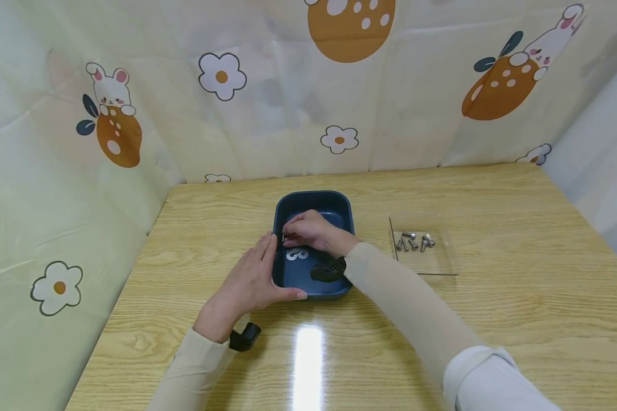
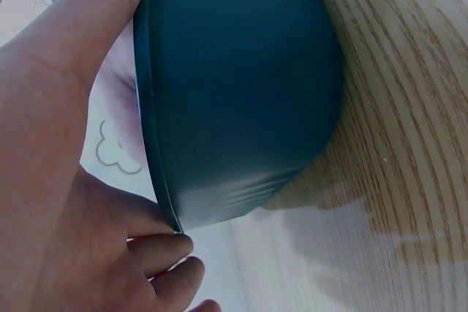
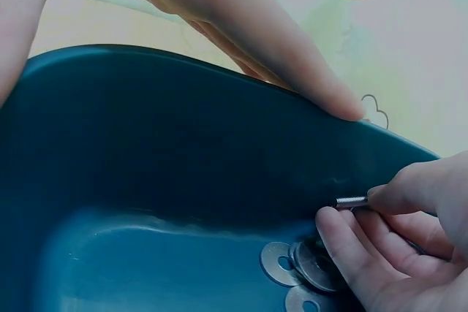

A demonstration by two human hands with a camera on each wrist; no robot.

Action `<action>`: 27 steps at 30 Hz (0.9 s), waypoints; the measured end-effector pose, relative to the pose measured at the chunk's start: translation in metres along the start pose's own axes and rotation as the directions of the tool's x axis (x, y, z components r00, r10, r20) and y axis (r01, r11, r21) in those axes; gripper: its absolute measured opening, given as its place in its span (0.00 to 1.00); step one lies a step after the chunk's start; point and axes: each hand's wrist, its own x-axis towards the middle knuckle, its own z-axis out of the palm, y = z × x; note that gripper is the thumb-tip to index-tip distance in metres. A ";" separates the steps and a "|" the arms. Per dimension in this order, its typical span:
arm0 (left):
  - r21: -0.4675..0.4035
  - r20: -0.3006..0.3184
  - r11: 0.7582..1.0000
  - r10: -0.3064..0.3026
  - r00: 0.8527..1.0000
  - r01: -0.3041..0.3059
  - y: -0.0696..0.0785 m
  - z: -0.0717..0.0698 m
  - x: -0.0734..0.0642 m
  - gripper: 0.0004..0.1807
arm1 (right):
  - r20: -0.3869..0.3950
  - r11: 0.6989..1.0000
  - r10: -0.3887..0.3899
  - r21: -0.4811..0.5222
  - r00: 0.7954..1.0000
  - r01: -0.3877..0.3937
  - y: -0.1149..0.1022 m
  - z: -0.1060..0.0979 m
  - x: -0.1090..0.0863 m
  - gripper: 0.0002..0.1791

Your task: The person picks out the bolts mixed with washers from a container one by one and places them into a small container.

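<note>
A dark blue plastic bin (image 1: 295,277) stands on the table. My left hand (image 1: 252,279) rests against its left and near rim, fingers stretched along the left side and thumb laid over the near edge. Inside the bin, my right hand (image 1: 312,231) pinches a small threaded metal screw (image 3: 352,202) between thumb and fingertips; its head is not visible. Below those fingers several flat metal washers (image 3: 272,268) lie on the bin's floor, some overlapping and partly covered by the hand. The left wrist view shows the bin's outer wall (image 2: 234,93) close up.
Right of the bin, a shallow clear plastic tray (image 1: 432,265) holds several socket-head screws (image 1: 413,244). The wood-grain table (image 1: 519,308) spreads out on both sides. A patterned curtain (image 1: 277,142) hangs behind the far table edge and along the left.
</note>
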 end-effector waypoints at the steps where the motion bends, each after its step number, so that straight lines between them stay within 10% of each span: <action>1: -0.001 0.000 1.000 0.000 1.000 0.000 0.000 0.000 0.000 0.71 | 0.004 1.000 -0.001 0.003 1.000 0.001 -0.001 -0.001 -0.001 0.14; 27: 0.010 0.010 0.999 -0.037 0.999 0.037 0.004 0.001 0.001 0.72 | 0.106 0.994 -0.103 0.040 0.989 0.099 -0.016 -0.032 -0.030 0.19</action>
